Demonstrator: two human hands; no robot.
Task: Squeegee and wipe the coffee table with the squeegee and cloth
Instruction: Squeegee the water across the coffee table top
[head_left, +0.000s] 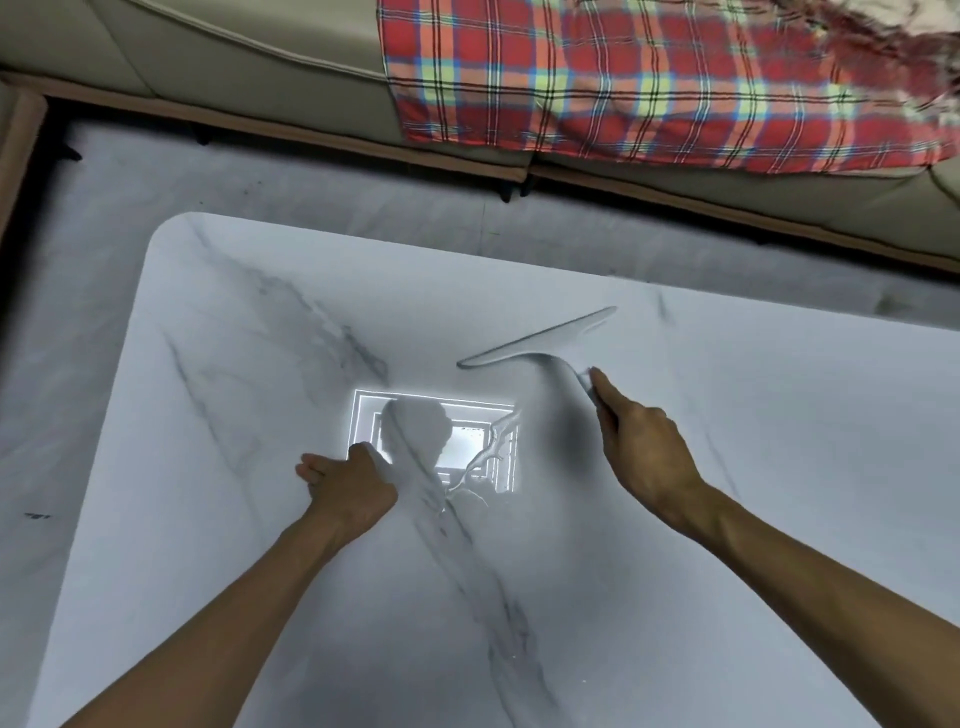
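Now, right hand grips squeegee on glossy marble table (light reflected); left hand curled, hold unclear; sofa behind.

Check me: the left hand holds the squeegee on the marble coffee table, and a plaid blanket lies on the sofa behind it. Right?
Wrong hand. The head view shows the right hand gripping the squeegee on the marble coffee table; the left hand rests on that table. The plaid blanket does lie on the sofa behind it.

Beige sofa w/ plaid blanket.
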